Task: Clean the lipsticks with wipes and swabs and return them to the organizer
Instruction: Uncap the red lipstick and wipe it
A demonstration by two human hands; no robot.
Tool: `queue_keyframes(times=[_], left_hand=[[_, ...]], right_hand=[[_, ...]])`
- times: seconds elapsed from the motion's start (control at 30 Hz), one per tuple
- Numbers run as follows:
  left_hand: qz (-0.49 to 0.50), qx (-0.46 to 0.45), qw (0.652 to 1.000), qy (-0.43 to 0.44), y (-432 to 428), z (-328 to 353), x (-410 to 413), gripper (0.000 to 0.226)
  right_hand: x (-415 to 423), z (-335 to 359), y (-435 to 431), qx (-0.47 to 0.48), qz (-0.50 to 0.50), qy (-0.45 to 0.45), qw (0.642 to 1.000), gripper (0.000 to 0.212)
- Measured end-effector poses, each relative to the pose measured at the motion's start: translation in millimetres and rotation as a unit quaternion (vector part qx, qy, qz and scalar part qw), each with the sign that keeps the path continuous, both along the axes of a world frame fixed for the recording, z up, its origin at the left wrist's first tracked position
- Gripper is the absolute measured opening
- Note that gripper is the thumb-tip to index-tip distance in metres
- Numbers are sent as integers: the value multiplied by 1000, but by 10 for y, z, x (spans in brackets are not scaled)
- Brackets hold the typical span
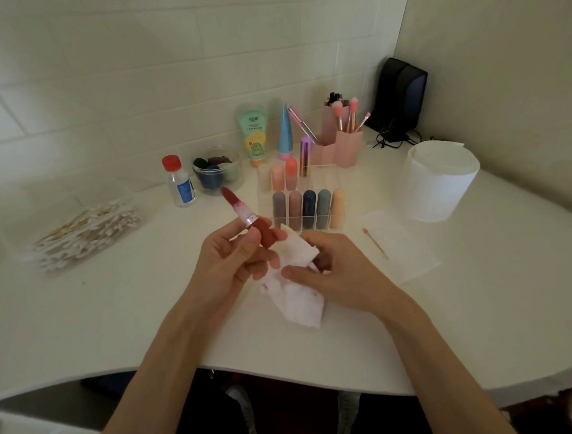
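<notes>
My left hand (pixel 234 255) grips an open red lipstick (pixel 245 212) by its dark red base, the bullet tilted up and to the left. My right hand (pixel 333 270) holds a white wipe (pixel 298 301) stained with red marks, pressed close to the base of the lipstick. Just behind my hands stands the clear organizer (pixel 322 176) with several capped lipsticks upright in its slots. A used swab with a pink tip (pixel 376 242) lies on a white sheet (pixel 407 254) to the right.
A pile of cotton swabs (pixel 85 232) lies at the left. A small red-capped bottle (pixel 180 182), a jar of sponges (pixel 215 169), two tubes, a pink brush holder (pixel 343 142) and a wipe roll (pixel 438 180) stand along the back. The table edge curves near me.
</notes>
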State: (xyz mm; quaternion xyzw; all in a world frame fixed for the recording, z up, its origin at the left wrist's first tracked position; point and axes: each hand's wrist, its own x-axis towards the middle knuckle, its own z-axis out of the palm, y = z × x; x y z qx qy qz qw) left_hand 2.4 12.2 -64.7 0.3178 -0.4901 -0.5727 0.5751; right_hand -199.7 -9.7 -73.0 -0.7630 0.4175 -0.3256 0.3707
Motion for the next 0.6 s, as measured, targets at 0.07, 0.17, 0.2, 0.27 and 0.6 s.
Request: queue_keyframes(times=[0.07, 0.17, 0.2, 0.27, 0.6], left_hand=[[-30, -6, 999, 10, -7, -25, 7, 39], [-47, -6, 999, 4, -21, -48, 10, 41], [-46, -7, 999, -6, -23, -60, 8, 42], [-39, -10, 999, -25, -30, -84, -4, 43], [-52, 0, 993, -105, -69, -170, -15, 34]], right_hand=[[-14, 1, -14, -16, -23, -1, 1000, 14], [-27, 22, 21, -27, -75, 14, 997, 7], [-26, 45, 36, -23, -92, 9, 995, 9], [-41, 82, 38, -8, -129, -16, 992, 18], [74, 46, 93, 29, -66, -107, 992, 29]])
